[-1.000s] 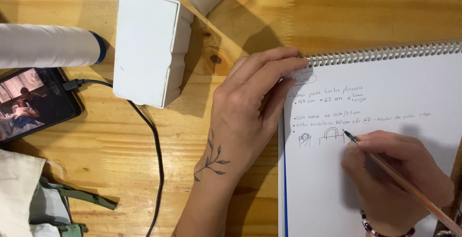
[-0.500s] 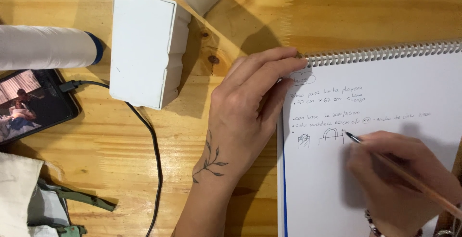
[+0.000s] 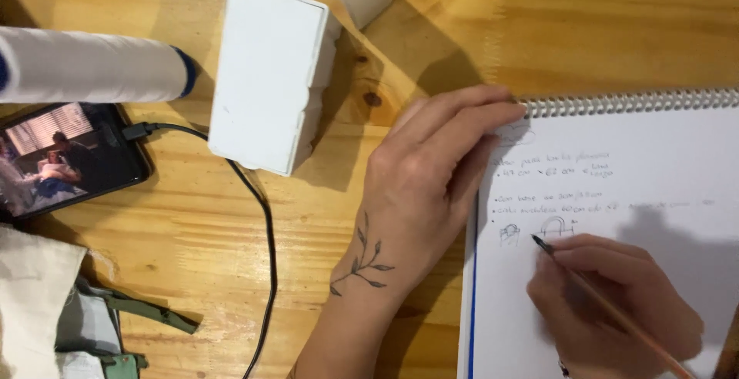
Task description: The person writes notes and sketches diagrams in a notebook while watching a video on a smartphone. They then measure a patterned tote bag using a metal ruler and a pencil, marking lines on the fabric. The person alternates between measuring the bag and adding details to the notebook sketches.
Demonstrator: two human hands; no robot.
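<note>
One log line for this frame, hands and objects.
left hand: flat on notebook edge | right hand: pencil tip on page | white box, phone on table

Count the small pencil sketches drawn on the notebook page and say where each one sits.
2: a small sketch near the page's left edge, and an arch-shaped sketch right of it, just above the pencil tip. The right hand may hide more.

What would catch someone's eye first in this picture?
The right hand at lower right, holding a pencil tip-down on a spiral notebook. The left hand lies flat on the page's left edge. Farther left on the wooden table, a white box and a lit phone.
</note>
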